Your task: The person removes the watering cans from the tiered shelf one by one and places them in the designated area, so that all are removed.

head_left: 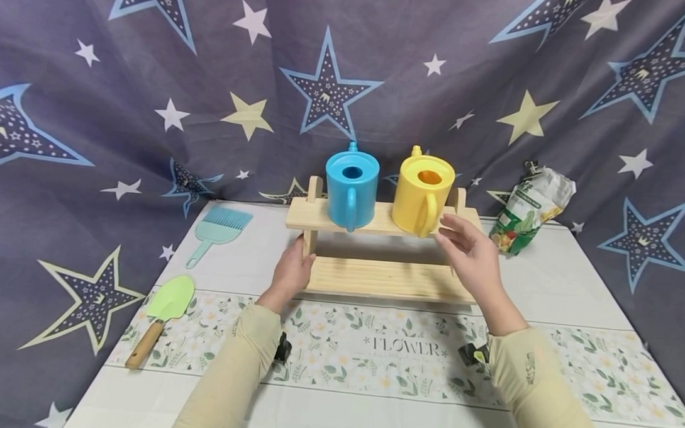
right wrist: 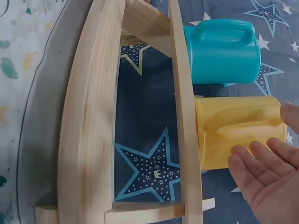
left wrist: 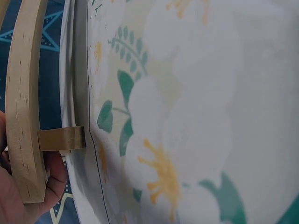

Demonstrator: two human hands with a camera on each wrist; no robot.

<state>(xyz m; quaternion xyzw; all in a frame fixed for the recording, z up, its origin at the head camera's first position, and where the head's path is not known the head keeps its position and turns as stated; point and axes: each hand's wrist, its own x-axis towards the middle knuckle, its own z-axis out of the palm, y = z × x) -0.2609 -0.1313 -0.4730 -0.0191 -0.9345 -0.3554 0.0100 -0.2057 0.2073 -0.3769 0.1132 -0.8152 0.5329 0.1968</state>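
A two-tier wooden shelf (head_left: 368,278) stands near the back of the table. Its left end is gripped by my left hand (head_left: 292,270), and in the left wrist view the fingers curl around the pale wood (left wrist: 25,102). On the top board a blue watering can (head_left: 351,192) stands at left and a yellow watering can (head_left: 423,198) at right, handles facing me. My right hand (head_left: 472,253) is beside the yellow can with fingers loosely extended. In the right wrist view its fingertips (right wrist: 240,151) are close to the can's side; whether they touch it is unclear.
At left lie a teal brush with dustpan (head_left: 220,228) and a green trowel (head_left: 169,299) with a wooden handle. A clipped green-and-white bag (head_left: 529,211) stands at the back right. A floral cloth strip (head_left: 360,353) crosses the white table, and a star-patterned curtain (head_left: 326,24) hangs behind.
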